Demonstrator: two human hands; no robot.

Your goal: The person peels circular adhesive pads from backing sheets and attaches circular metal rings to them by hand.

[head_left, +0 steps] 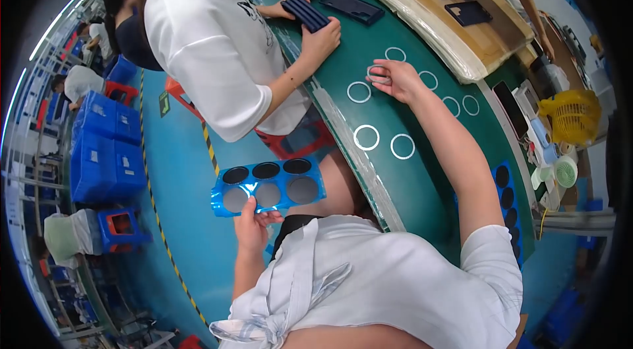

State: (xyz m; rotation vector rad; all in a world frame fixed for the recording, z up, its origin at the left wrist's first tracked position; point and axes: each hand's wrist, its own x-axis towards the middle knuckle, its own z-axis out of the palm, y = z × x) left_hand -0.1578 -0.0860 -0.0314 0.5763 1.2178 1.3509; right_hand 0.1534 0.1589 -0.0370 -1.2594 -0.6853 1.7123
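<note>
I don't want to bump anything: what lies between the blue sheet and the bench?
In the head view, the wearer's thigh shows between the blue sheet and the bench, with a red stool beyond.

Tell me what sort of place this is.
Probably a factory assembly floor: large blue crates, a green worktable with dark phone-style cases on it, and a co-worker alongside.

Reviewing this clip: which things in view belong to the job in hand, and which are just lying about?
Apparently part of the job:
blue sheet, in the left hand
white rings, one in the right hand
green table, under the other rings

Seemingly just lying about:
yellow basket
blue crates
black slab
</note>
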